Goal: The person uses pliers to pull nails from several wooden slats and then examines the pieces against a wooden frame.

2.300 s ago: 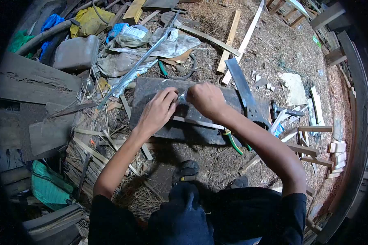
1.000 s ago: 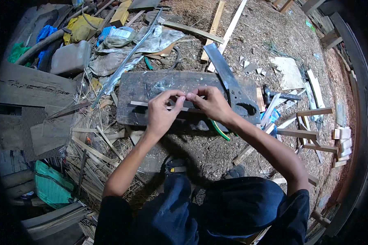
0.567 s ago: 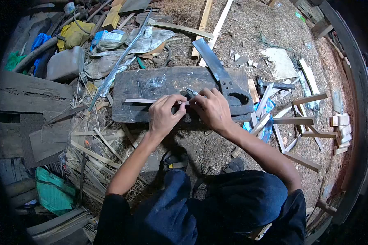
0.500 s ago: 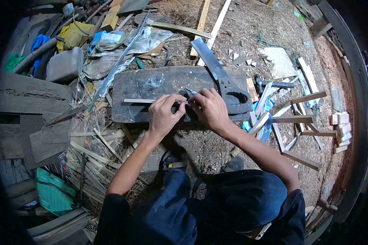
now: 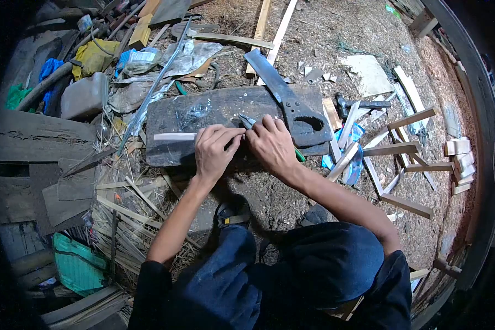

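A thin pale wooden strip (image 5: 175, 136) lies across the dark wooden board (image 5: 168, 115), its left part showing. My left hand (image 5: 217, 148) is closed over the strip, thumb and forefinger pinched at its right part. Right beside those fingertips, my right hand (image 5: 272, 146) is closed with curled fingers at the strip's right end, which the fingers hide. Pliers (image 5: 247, 119) lie under my right hand; their pointed jaws stick out beyond the knuckles and a green handle shows below the wrist side. A handsaw (image 5: 275, 80) rests on the board's right part.
A hammer (image 5: 363, 104) lies right of the board among wood offcuts. An upturned wooden frame with legs (image 5: 393, 148) stands farther right. A grey jerrycan (image 5: 85, 96), a blue-grey rod (image 5: 157, 85) and wood scraps crowd the left. Sawdust covers the ground.
The strip has turned so a wider face shows. My right hand has shifted slightly, uncovering the green plier handle. The whole view has moved a little.
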Motion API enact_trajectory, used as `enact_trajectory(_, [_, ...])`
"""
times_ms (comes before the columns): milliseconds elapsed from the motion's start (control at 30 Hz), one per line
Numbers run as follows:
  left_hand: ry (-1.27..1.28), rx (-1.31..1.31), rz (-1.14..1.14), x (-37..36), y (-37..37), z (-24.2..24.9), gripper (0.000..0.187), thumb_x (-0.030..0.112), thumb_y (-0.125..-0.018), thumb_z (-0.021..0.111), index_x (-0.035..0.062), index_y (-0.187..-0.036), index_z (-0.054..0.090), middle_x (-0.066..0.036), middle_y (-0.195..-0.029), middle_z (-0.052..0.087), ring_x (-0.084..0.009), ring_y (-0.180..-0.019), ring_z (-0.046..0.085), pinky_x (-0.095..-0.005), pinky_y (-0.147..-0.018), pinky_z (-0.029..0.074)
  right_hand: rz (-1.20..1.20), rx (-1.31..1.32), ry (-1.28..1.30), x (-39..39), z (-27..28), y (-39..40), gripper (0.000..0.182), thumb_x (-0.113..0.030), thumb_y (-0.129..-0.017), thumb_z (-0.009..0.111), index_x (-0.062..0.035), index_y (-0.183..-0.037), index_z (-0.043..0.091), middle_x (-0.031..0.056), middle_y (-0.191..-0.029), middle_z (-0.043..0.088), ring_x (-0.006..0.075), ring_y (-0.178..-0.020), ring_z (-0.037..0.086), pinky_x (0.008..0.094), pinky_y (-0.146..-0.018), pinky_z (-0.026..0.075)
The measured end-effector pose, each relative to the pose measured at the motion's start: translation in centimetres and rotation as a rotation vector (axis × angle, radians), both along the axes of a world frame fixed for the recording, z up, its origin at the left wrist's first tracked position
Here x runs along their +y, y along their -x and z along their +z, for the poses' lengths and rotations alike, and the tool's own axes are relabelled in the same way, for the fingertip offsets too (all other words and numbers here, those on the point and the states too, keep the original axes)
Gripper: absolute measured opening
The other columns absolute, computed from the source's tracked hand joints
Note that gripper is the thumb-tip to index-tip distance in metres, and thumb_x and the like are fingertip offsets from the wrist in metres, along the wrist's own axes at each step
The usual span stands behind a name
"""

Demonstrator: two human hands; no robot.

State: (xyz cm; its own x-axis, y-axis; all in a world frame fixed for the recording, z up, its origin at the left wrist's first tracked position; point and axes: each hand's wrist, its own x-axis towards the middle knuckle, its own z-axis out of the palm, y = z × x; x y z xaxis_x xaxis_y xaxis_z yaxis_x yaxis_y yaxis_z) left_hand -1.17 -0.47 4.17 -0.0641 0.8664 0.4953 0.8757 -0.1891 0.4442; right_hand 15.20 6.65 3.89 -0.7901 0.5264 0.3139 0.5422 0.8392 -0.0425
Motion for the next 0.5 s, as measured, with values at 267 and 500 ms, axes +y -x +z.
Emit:
enact_trajectory(267, [-0.019, 0.181, -0.012, 0.7, -1.1, 1.3, 0.008, 0.015, -0.082, 0.073, 0.0096, -0.088, 0.073, 0.001, -0.091, 0.072, -0.0235, -0.099, 0.062, -0.0372, -0.089, 0.042, -0.153, 0.284, 0.196, 0.6, -1.2, -0.4, 0.011, -0.021, -0.081, 0.065, -0.0149, -0.085, 0.074, 0.0070, -0.096, 0.055, 0.0266, -0.096, 0.049, 0.0364, -0.079, 0.040])
enact_trajectory(500, [0.029, 0.128, 0.030, 1.1, -1.1, 0.7, 0.008, 0.018, -0.085, 0.072, 0.0108, -0.088, 0.073, 0.000, -0.093, 0.071, -0.0246, -0.107, 0.059, -0.0391, -0.094, 0.037, -0.237, 0.328, 0.295, -0.1, -1.1, -0.7, 0.014, -0.026, -0.078, 0.072, -0.0145, -0.085, 0.075, 0.0103, -0.114, 0.050, 0.0293, -0.107, 0.046, 0.0394, -0.086, 0.039])
